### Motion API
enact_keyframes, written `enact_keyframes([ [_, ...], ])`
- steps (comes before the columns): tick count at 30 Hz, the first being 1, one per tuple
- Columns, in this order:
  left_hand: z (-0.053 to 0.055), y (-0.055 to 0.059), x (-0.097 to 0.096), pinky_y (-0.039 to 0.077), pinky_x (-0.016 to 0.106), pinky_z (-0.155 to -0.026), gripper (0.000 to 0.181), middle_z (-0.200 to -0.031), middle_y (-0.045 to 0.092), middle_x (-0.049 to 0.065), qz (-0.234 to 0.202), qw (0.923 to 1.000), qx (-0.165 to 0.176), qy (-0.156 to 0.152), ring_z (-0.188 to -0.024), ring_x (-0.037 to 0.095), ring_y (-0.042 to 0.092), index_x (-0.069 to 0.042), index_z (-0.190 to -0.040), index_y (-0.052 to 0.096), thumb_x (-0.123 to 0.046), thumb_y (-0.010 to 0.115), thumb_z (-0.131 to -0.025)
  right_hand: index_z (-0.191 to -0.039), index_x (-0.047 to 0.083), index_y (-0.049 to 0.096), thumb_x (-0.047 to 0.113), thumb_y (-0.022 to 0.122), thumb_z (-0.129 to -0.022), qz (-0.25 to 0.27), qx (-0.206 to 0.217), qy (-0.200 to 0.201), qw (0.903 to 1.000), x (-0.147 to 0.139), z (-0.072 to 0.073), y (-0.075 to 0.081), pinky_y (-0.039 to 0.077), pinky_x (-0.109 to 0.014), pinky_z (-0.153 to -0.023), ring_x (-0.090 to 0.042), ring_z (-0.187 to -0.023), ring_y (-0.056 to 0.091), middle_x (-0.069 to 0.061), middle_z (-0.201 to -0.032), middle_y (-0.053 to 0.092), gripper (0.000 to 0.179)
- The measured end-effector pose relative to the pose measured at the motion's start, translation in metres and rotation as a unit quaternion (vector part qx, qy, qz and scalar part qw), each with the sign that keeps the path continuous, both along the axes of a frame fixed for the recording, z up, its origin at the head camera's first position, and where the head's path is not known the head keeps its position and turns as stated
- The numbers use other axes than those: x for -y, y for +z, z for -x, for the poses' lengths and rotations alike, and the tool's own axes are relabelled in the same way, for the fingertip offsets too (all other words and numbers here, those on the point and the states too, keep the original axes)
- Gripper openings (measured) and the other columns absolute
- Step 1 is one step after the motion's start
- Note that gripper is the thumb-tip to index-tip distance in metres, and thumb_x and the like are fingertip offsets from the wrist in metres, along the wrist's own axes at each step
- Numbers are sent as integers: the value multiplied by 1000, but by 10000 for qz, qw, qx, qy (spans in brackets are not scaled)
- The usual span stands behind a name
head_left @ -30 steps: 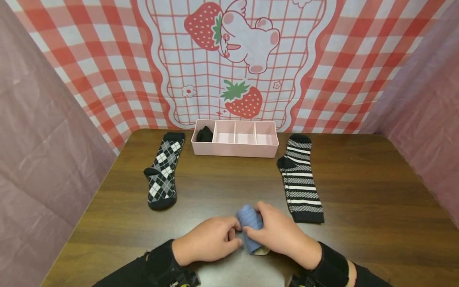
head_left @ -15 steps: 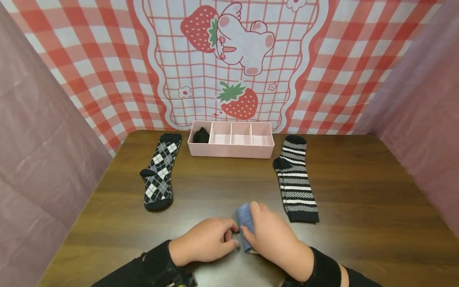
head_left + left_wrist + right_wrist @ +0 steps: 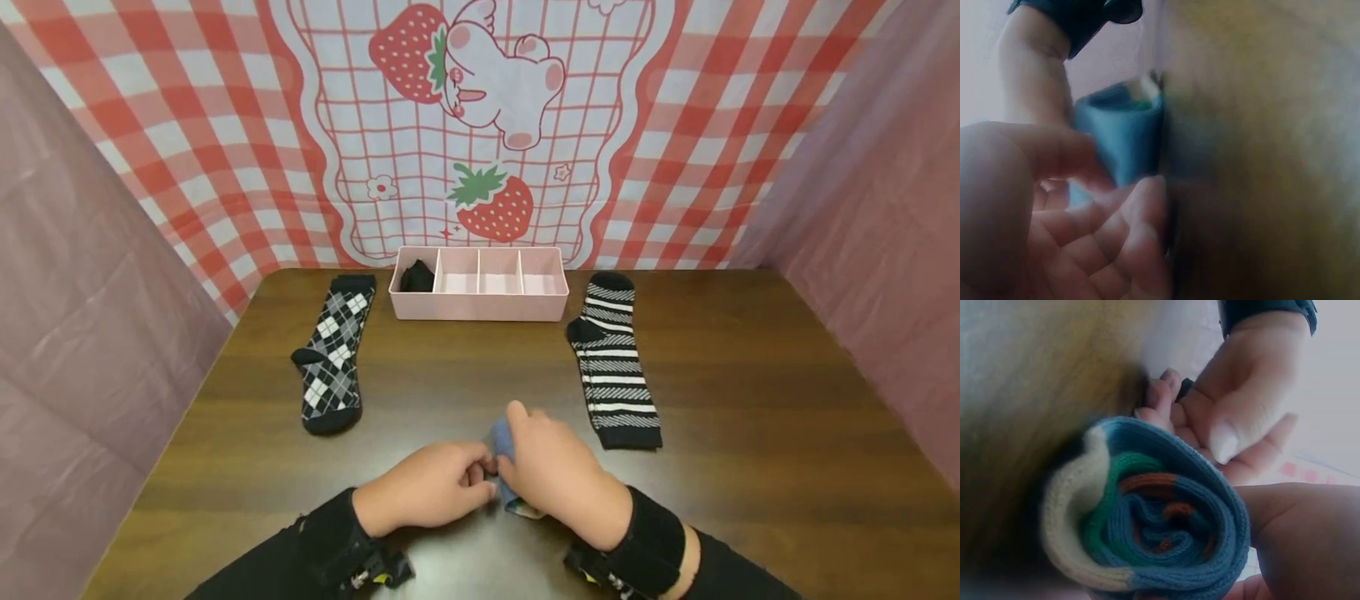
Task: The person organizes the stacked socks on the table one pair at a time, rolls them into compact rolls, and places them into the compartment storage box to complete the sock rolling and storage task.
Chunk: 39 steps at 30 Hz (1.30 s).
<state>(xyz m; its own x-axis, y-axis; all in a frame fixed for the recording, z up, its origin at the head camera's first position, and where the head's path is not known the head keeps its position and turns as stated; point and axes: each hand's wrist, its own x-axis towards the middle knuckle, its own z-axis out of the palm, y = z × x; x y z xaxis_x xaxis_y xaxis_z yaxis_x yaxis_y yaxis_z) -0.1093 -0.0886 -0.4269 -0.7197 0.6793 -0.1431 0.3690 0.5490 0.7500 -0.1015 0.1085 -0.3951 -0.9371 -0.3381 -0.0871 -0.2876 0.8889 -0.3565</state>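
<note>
A rolled-up blue sock (image 3: 502, 442) stands on the table near its front edge. Its spiral end shows cream, green and orange bands in the right wrist view, where the rolled sock (image 3: 1222, 550) fills the lower middle. My right hand (image 3: 558, 471) curls over the roll from the right and grips it, hiding most of it from above. On the other side, my left hand (image 3: 427, 487) has its fingers loosely bent, the fingertips at the roll's left side. In the left wrist view, its fingers (image 3: 1141, 225) lie close to the blue sock (image 3: 1125, 140); firm contact is unclear.
A pink four-slot box (image 3: 480, 308) stands at the back, a black bundle (image 3: 417, 277) in its leftmost slot. An argyle sock pair (image 3: 333, 358) lies left, a striped sock pair (image 3: 617, 367) right. A checked cloth (image 3: 675, 125) hangs behind the table.
My right hand has turned over the rolled sock and shifted slightly left, covering more of it. The left hand stays nearly in place. The head view has shifted a little.
</note>
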Motion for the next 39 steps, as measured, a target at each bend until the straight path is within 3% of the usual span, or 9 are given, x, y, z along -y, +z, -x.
enact_keyframes([
  [4, 15, 5, 3, 50, 27, -69, 20, -85, 62, -13, -73, 9997, -150, 184, -72, 4, 59, -12, -113, 69, -25, 66, -99, -107, 3, 51, 24, 79, -88, -109, -7, -66, 9999, -1, 3, 2, 52, -42, -58, -25, -69, 60, -14, -90, 59, 39],
  [8, 35, 15, 12, 52, 30, -70, 19, -84, 64, -10, 110, 9965, -680, 472, -74, 6, 60, -9, -112, 70, -20, 68, -98, -108, 4, 52, 24, 80, -88, -133, -75, -53, 9999, -2, 5, -1, 54, -44, -63, -27, -75, 63, -14, -93, 60, 39],
  [11, 57, 27, 23, 53, 33, -74, 21, -87, 66, -8, 487, 9901, -1082, 750, -78, 8, 61, -8, -113, 70, -21, 68, -97, -109, 4, 53, 24, 80, -87, -121, -110, -62, 9998, -3, 6, -2, 55, -46, -67, -28, -78, 64, -14, -95, 61, 40],
  [14, 84, 41, 36, 54, 36, -79, 24, -93, 66, -3, 935, 9785, -1454, 1121, -84, 13, 62, -7, -114, 69, -24, 67, -97, -110, 4, 53, 24, 80, -88, -105, -56, -78, 9999, -4, 7, -2, 56, -48, -69, -29, -80, 65, -14, -96, 61, 40],
  [21, 151, 75, 68, 51, 48, -86, 33, -111, 62, 14, 1666, 9365, -2260, 2102, -98, 29, 61, 0, -120, 63, -26, 62, -99, -113, 3, 53, 25, 79, -89, -45, 110, -84, 9999, -5, 8, -2, 56, -47, -74, -27, -82, 64, -15, -101, 62, 42],
  [23, 167, 80, 76, 50, 51, -88, 36, -118, 61, 17, 1760, 9289, -2348, 2259, -103, 33, 62, 0, -124, 62, -26, 61, -100, -114, 3, 53, 25, 79, -89, -24, 143, -78, 9999, -6, 8, -2, 56, -47, -75, -27, -84, 64, -16, -102, 62, 42],
  [26, 187, 84, 85, 50, 55, -91, 41, -128, 60, 21, 1714, 9236, -2333, 2511, -109, 38, 62, 2, -130, 59, -27, 59, -101, -115, 4, 53, 26, 80, -88, 4, 137, -70, 9999, -6, 8, -2, 57, -47, -76, -27, -85, 65, -16, -103, 62, 43],
  [31, 207, 81, 87, 47, 58, -98, 51, -139, 54, 26, 1452, 9229, -1923, 3004, -119, 43, 58, 6, -142, 50, -29, 52, -105, -114, 4, 53, 25, 81, -88, 85, 119, -19, 9999, -5, 6, -2, 56, -46, -75, -26, -85, 63, -14, -101, 62, 43],
  [39, 228, 58, 71, 44, 56, -105, 57, -140, 53, 29, 1412, 9226, -1439, 3288, -127, 43, 54, 10, -144, 45, -33, 49, -107, -112, 5, 54, 26, 82, -87, 206, 142, 82, 9997, -8, 4, -5, 55, -46, -74, -24, -83, 61, -13, -99, 61, 42],
])
